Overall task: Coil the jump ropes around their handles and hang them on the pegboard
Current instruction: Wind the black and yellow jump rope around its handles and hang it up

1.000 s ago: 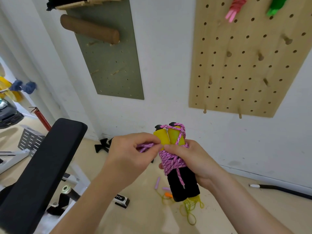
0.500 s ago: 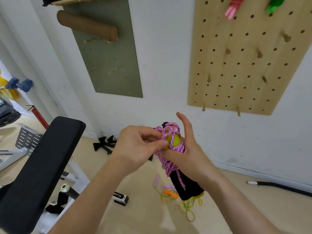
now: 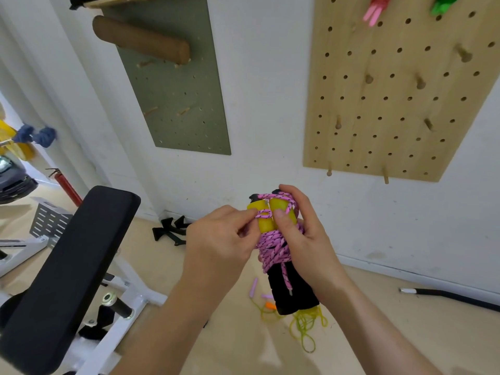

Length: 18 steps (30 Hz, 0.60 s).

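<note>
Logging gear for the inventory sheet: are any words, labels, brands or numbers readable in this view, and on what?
None readable: the jump rope handles, wooden pegboard, green board and bench pad show no lettering.

Looks like a small gym or workout room. A black padded weight bench (image 3: 67,266) on a white frame sits at 8 o'clock. On the white wall, a wooden pegboard (image 3: 392,104) with pegs hangs at 1 o'clock and a green pegboard (image 3: 184,104) at 11 carries a brown roller (image 3: 140,40). Loose jump ropes (image 3: 307,319) lie on the tan floor (image 3: 460,334) at 6.
</note>
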{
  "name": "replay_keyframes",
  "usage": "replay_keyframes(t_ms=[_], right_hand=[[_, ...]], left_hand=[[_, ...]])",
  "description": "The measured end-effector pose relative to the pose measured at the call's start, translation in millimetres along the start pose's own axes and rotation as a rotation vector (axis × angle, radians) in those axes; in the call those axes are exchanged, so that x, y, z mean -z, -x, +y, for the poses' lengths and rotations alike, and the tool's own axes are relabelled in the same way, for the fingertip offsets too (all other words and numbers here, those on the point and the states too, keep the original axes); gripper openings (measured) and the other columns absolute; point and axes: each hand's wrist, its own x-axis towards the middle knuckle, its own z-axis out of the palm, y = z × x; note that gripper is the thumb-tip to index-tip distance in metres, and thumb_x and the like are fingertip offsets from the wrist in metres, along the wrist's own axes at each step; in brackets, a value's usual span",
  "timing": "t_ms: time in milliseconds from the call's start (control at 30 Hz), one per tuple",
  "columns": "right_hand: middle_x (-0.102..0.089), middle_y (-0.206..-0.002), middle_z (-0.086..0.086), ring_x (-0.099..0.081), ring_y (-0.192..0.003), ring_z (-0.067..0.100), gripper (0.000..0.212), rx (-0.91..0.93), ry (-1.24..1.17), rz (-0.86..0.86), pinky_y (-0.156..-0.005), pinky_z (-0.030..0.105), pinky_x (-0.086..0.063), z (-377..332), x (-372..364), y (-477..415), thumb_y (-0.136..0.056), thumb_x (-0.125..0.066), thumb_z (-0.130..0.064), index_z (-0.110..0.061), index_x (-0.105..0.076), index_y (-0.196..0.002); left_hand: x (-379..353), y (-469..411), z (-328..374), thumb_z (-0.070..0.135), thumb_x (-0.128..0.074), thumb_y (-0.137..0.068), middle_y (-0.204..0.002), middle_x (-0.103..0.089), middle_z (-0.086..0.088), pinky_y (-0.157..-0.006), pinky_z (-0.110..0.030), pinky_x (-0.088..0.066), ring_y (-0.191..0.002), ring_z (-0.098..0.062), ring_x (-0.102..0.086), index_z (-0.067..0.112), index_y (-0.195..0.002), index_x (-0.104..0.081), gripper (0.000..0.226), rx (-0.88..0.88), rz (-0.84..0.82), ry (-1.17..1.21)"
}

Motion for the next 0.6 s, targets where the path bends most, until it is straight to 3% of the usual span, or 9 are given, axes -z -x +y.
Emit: replay_keyframes(t_ms=[133, 300, 400, 500, 600], right_hand=[[-0.067, -0.113, -0.014, -0.065, -0.103, 0.006, 0.030, 0.059, 0.082, 0.017, -0.088, 0.028, -0.053, 3, -3, 1, -0.096, -0.052, -0.028, -0.040, -0.049, -0.124], [-0.064, -0.111, -0.020, -0.065, -0.098, 0.001, 0.032, 0.082, 0.212, -0.009, -0.083, 0.028, -0.054, 8, -6, 7, -0.098, -0.048, -0.032, -0.048, -0.046, -0.125], [-0.063, -0.106, -0.029, -0.062, -0.099, -0.002, 0.033, 0.111, 0.269, 0.004, -0.085, 0.027, -0.052, 9, -10, 11, -0.099, -0.046, -0.032, -0.052, -0.044, -0.125], [-0.061, -0.103, -0.033, -0.062, -0.095, -0.002, 0.033, 0.120, 0.299, 0.022, -0.084, 0.027, -0.052, 11, -11, 11, -0.099, -0.045, -0.032, -0.055, -0.044, -0.122], [-0.060, -0.106, -0.034, -0.061, -0.099, -0.003, 0.031, 0.116, 0.307, 0.039, -0.086, 0.027, -0.051, 12, -8, 10, -0.099, -0.044, -0.035, -0.057, -0.043, -0.121]], left_hand=[[1, -3, 1, 0.034, -0.060, -0.087, -0.052, -0.051, 0.005, -0.046, -0.031, -0.038, -0.049, -0.012, -0.045, 0.019, -0.069, -0.070, 0.026, -0.070, -0.068, -0.080], [0, -7, 4, 0.033, -0.063, -0.084, -0.051, -0.055, 0.002, -0.047, -0.038, -0.043, -0.051, -0.016, -0.051, 0.018, -0.065, -0.069, 0.025, 0.065, -0.048, 0.006], [-5, -10, 7, 0.030, -0.062, -0.082, -0.050, -0.052, 0.002, -0.043, -0.033, -0.041, -0.048, -0.015, -0.048, 0.018, -0.060, -0.064, 0.026, 0.097, -0.003, -0.100], [-10, -9, 9, 0.026, -0.062, -0.083, -0.049, -0.047, 0.003, -0.039, -0.026, -0.031, -0.043, -0.015, -0.044, 0.018, -0.058, -0.059, 0.026, 0.044, 0.014, -0.221], [-15, -3, 6, 0.025, -0.054, -0.088, -0.055, -0.049, 0.005, -0.040, -0.025, -0.031, -0.044, -0.014, -0.046, 0.018, -0.064, -0.061, 0.025, -0.106, -0.051, -0.265]])
